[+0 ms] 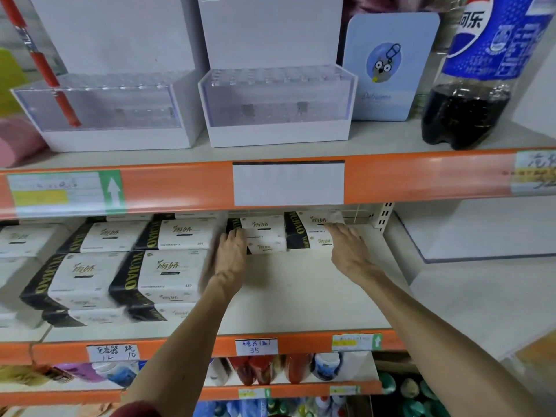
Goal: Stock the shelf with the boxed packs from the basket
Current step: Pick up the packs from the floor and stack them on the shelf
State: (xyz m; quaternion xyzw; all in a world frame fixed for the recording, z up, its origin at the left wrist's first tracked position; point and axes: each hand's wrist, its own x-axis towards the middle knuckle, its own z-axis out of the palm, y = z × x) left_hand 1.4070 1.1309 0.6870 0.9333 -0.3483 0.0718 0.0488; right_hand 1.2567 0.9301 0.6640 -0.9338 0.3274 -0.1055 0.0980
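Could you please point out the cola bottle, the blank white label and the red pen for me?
cola bottle (pixel 465 115): head view, dark lower body.
blank white label (pixel 288 184): head view, its middle.
red pen (pixel 45 67): head view, mid-barrel.

Two hands (pixel 231 254), two white display boxes (pixel 120 109); one cola bottle (pixel 469 109)

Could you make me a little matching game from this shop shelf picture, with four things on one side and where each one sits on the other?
Things:
1. cola bottle
2. red pen
3. left hand
4. right hand

Places:
A. on the rightmost tissue pack at the back of the middle shelf
B. standing in the left clear display box
C. top shelf, far right
D. against the tissue pack left of that one

Pairs: 1-C, 2-B, 3-D, 4-A
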